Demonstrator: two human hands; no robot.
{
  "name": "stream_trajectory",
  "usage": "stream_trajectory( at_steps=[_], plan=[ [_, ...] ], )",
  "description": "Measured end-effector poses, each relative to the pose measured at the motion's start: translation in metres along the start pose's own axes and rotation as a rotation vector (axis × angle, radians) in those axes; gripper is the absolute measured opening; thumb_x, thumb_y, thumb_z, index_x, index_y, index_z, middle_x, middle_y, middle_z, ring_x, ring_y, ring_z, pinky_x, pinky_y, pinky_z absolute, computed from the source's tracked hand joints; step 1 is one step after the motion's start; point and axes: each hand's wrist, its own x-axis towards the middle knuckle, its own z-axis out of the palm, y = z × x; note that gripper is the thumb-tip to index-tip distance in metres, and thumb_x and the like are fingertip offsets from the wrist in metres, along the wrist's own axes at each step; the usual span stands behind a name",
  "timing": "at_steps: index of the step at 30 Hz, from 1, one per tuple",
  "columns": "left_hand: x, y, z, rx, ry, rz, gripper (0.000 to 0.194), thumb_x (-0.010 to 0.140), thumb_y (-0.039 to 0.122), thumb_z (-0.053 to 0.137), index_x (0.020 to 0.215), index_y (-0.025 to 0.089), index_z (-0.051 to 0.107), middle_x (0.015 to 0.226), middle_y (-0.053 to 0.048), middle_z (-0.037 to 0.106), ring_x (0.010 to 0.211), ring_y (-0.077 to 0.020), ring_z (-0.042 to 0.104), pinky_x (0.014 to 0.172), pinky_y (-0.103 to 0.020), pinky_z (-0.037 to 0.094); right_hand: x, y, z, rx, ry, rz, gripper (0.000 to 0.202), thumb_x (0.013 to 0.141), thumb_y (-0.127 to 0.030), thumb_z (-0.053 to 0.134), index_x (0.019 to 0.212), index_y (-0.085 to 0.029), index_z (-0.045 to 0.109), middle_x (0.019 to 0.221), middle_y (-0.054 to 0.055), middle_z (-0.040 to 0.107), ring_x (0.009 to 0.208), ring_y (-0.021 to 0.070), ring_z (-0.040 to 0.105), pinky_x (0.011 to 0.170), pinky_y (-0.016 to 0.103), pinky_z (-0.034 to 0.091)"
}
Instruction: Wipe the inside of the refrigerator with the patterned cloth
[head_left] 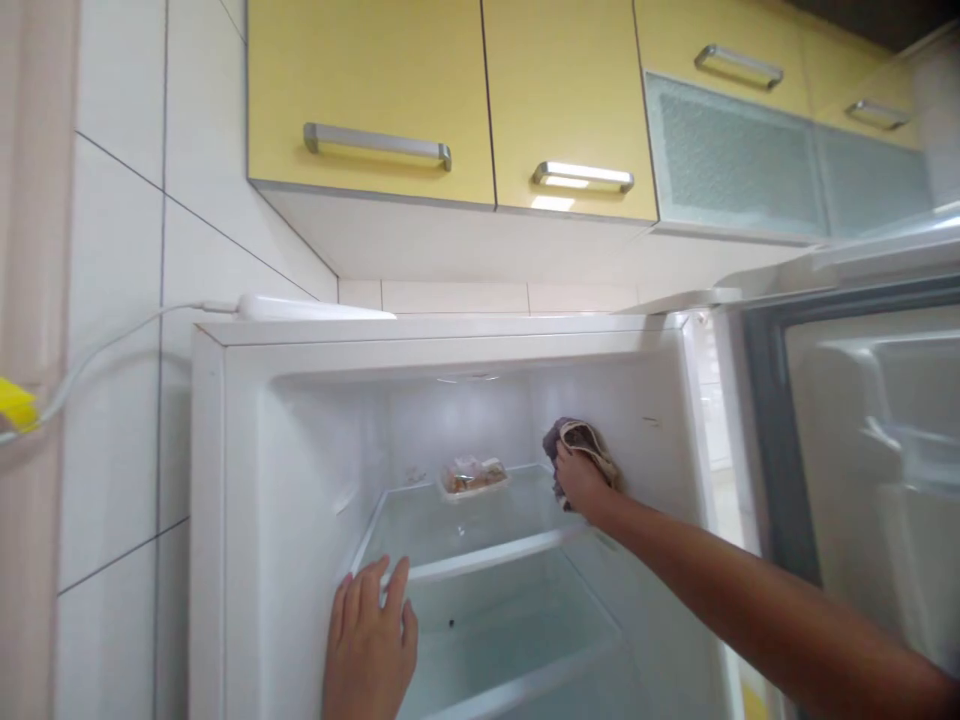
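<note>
Inside a white refrigerator, my right hand is closed around a bunched grey-brown cloth with a pale edge. The cloth lies against the inner right wall, just above the upper glass shelf. My left hand has its fingers spread near the front left corner of that shelf; whether it touches the shelf edge I cannot tell. A small clear-wrapped food tray sits toward the back of the upper shelf.
A lower glass shelf has a small dark speck on it. The refrigerator door stands open at the right. Yellow cabinets hang above, and a white cable runs along the tiled wall at left.
</note>
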Motion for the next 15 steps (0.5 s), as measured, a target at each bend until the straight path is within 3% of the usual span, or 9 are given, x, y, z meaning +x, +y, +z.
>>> stream_trajectory(
  at_steps=[3, 5, 8, 12, 15],
  plan=[
    [0.001, 0.000, -0.002, -0.019, -0.018, -0.008, 0.036, 0.085, 0.013, 0.054, 0.119, 0.013, 0.064, 0.115, -0.015, 0.063, 0.108, -0.0310, 0.058, 0.105, -0.054, 0.043, -0.020, -0.004, -0.014, -0.128, -0.027, 0.040, 0.044, 0.082, -0.008, 0.057, 0.120, -0.021, 0.074, 0.136, 0.016, 0.067, 0.145, 0.0367, 0.045, 0.121, 0.056, 0.037],
    [0.001, 0.000, -0.003, -0.031, -0.031, -0.010, 0.037, 0.085, 0.012, 0.054, 0.121, 0.013, 0.064, 0.115, -0.015, 0.063, 0.110, -0.0313, 0.058, 0.106, -0.055, 0.043, -0.031, -0.004, -0.025, -0.185, -0.023, 0.064, 0.052, 0.082, -0.008, 0.052, 0.130, -0.017, 0.068, 0.145, 0.019, 0.060, 0.147, 0.0378, 0.042, 0.117, 0.059, 0.042],
    [0.001, 0.000, -0.003, -0.041, -0.038, -0.019, 0.037, 0.085, 0.012, 0.054, 0.121, 0.013, 0.064, 0.116, -0.015, 0.064, 0.111, -0.0315, 0.059, 0.107, -0.055, 0.044, -0.040, -0.001, -0.042, -0.243, 0.011, 0.087, 0.055, 0.084, -0.009, 0.046, 0.136, -0.012, 0.063, 0.151, 0.022, 0.053, 0.148, 0.0365, 0.040, 0.119, 0.058, 0.038],
    [0.000, 0.000, -0.001, -0.049, -0.042, -0.036, 0.038, 0.085, 0.011, 0.054, 0.121, 0.014, 0.065, 0.117, -0.015, 0.064, 0.111, -0.0313, 0.059, 0.107, -0.054, 0.044, -0.038, 0.002, -0.056, -0.269, 0.042, 0.080, 0.052, 0.083, -0.008, 0.048, 0.132, -0.004, 0.064, 0.147, 0.029, 0.054, 0.147, 0.0370, 0.043, 0.122, 0.056, 0.034],
    [-0.001, 0.000, 0.000, -0.052, -0.037, -0.045, 0.038, 0.085, 0.012, 0.053, 0.121, 0.014, 0.064, 0.117, -0.014, 0.064, 0.111, -0.0306, 0.058, 0.107, -0.054, 0.043, -0.027, 0.003, -0.057, -0.249, 0.059, 0.059, 0.049, 0.080, -0.004, 0.053, 0.127, -0.007, 0.067, 0.141, 0.026, 0.061, 0.143, 0.0354, 0.047, 0.121, 0.055, 0.037]
  ],
)
